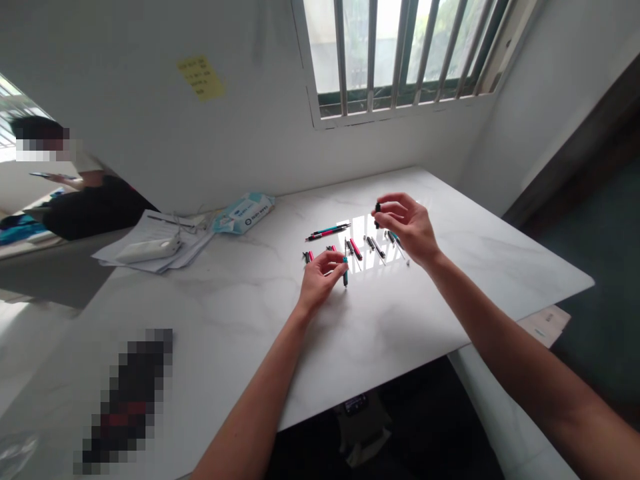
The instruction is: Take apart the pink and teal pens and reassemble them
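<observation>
At one o'clock a window (387,47) is crossed by bars (372,63); between ten and eleven a yellow note (201,77) is stuck to the wall (240,140). Papers (137,230) are topped by a white object (150,250) at nine o'clock, flanked by a blue-white packet (244,214). Towards ten, a flat object (42,175) is held by a person (95,207).

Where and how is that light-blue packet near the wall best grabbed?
Probably across the right half of the packet, from above and the right: it lies long and low, papers crowd its left end, and the wall stands behind.
</observation>
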{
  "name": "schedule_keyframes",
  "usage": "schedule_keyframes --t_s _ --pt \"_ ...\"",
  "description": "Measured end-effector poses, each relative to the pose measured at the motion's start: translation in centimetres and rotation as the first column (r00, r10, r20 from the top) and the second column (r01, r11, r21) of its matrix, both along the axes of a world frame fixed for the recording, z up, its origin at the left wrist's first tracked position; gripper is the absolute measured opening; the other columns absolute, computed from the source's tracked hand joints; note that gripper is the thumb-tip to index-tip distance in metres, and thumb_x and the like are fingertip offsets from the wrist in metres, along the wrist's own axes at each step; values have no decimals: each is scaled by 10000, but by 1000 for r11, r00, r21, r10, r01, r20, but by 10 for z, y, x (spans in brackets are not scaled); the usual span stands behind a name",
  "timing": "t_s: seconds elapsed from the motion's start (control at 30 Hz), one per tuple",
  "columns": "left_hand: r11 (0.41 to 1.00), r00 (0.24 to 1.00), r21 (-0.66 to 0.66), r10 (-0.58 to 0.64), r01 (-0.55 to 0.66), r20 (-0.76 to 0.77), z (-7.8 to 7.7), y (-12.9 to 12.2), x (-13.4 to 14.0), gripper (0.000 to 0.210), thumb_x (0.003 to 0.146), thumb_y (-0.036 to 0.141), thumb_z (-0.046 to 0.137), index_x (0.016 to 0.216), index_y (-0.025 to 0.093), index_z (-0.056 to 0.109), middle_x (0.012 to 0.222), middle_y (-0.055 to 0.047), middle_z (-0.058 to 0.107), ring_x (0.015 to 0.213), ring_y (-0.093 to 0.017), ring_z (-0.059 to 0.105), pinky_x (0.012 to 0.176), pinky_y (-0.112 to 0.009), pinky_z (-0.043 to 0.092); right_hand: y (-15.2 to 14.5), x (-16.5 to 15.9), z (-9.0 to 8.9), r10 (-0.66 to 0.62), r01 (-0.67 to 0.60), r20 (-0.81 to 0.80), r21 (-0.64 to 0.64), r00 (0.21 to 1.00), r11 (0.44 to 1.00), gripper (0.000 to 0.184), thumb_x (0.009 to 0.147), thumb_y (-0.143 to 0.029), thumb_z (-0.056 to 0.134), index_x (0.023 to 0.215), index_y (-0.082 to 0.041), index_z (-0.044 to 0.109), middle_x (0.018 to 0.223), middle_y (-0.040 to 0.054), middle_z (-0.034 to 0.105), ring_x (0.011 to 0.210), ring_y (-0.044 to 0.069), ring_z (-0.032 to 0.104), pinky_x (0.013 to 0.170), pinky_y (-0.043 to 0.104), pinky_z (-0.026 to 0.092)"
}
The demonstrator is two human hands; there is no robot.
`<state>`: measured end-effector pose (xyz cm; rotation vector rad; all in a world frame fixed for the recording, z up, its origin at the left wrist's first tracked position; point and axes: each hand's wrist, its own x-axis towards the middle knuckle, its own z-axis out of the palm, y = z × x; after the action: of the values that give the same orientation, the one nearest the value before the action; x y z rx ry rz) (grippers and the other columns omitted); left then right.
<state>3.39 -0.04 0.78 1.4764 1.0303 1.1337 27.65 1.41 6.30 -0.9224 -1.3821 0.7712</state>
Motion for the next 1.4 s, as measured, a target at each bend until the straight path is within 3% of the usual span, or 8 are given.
schedule_keyframes --t_s 0.1,0.2,0.33,0.63,0.87,1.0,1.17,1.4 --pt "1000 1000 10 11 -11 18 0 2 -1 302 791 391 862 970 182 739 987 -55 759 904 -208 754 847 -336 607 -24 47 -23 -191 213 198 -98 962 972 416 855 -482 807 1173 -217 766 1026 78 773 872 229 766 754 367 638" --pt "1000 999 9 13 -13 35 -1 4 0 298 775 378 866 959 180 738 984 -54 757 885 -200 746 836 -334 604 -51 80 -54 -323 421 440 -144 838 896 370 860 -431 760 1141 -194 797 955 85 789 808 234 769 761 374 621" --pt "1000 999 17 13 -14 39 -1 4 2 280 773 362 854 952 182 735 964 -47 752 859 -192 740 830 -337 601 -71 84 -78 -267 456 603 -182 752 871 306 868 -346 707 1132 -214 787 912 54 799 782 217 761 812 371 599" --pt "1000 1000 18 6 -6 26 0 4 -1 280 781 373 848 951 184 733 956 -48 751 858 -190 736 836 -339 604 -62 65 -78 -205 434 705 -160 679 886 189 892 -306 678 1034 -228 774 812 19 774 730 203 709 766 351 528" --pt "999 995 -7 -41 42 94 1 1 3 365 773 434 885 993 187 731 944 -55 762 904 -204 740 853 -352 612 -59 45 -56 -284 374 531 -66 798 925 263 924 -441 712 1001 -213 815 925 67 808 792 220 705 777 376 553" --pt "997 993 -32 -60 63 100 4 -3 5 408 770 471 898 1009 187 727 939 -61 773 897 -201 738 861 -355 610 -42 -3 -38 -34 81 279 -158 960 984 326 904 -521 767 1004 -219 841 951 70 828 814 216 737 748 354 571" --pt "994 992 0 -111 111 53 5 -3 4 375 785 432 881 1018 184 723 955 -63 768 918 -210 741 893 -366 598 -23 -46 -37 152 -125 108 -226 982 966 354 837 -538 827 950 -202 834 946 76 830 859 225 762 810 367 603" --pt "997 994 -10 -72 73 83 -2 3 4 84 871 281 631 893 200 625 773 24 592 639 -99 520 624 -240 451 -25 -44 -33 -48 11 -182 -195 982 981 331 881 -497 792 1014 -195 779 1017 76 823 902 194 765 851 343 613"
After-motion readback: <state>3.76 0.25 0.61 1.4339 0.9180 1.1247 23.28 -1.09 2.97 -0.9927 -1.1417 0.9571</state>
